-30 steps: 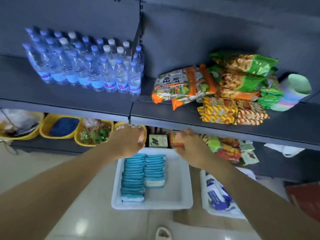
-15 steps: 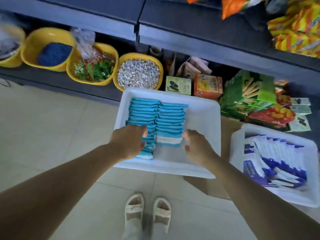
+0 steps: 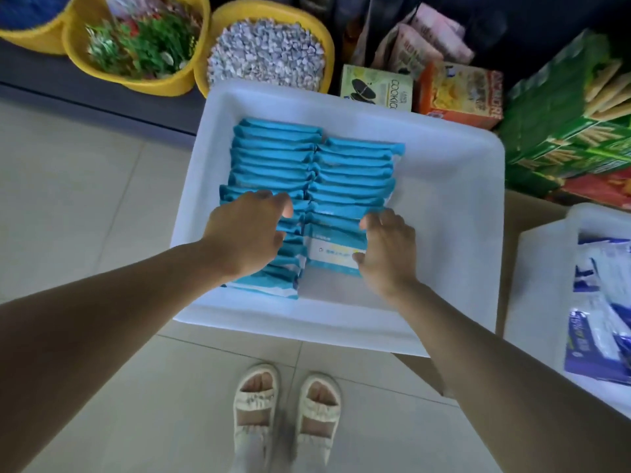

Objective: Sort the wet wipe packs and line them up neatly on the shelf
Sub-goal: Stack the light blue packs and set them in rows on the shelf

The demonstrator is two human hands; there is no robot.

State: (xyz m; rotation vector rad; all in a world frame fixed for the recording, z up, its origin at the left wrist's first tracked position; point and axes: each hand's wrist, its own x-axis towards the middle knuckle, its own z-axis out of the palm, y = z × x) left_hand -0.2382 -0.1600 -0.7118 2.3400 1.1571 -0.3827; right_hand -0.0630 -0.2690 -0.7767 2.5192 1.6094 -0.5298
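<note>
Blue wet wipe packs stand on edge in two rows, a left row [image 3: 273,155] and a right row [image 3: 355,172], inside a white tray [image 3: 444,199] on the floor in front of the bottom shelf. My left hand [image 3: 249,230] lies over the near part of the left row, fingers curled down into the packs. My right hand [image 3: 389,254] holds the right end of the nearest packs in the right row, thumb on the front pack's white label and fingers behind. More packs, purple and white [image 3: 597,322], fill a second white tray [image 3: 546,268] at the right.
On the bottom shelf stand yellow bowls of pebbles [image 3: 269,46] and greenery [image 3: 136,39], a cookie box [image 3: 375,87], an orange snack box [image 3: 457,93] and green cartons [image 3: 563,131]. My sandalled feet [image 3: 286,401] stand on the tiled floor just behind the tray.
My view dropped from the upper shelves to the tray. Both hands came down from the lower shelf onto the blue packs and have closed in on the nearest ones.
</note>
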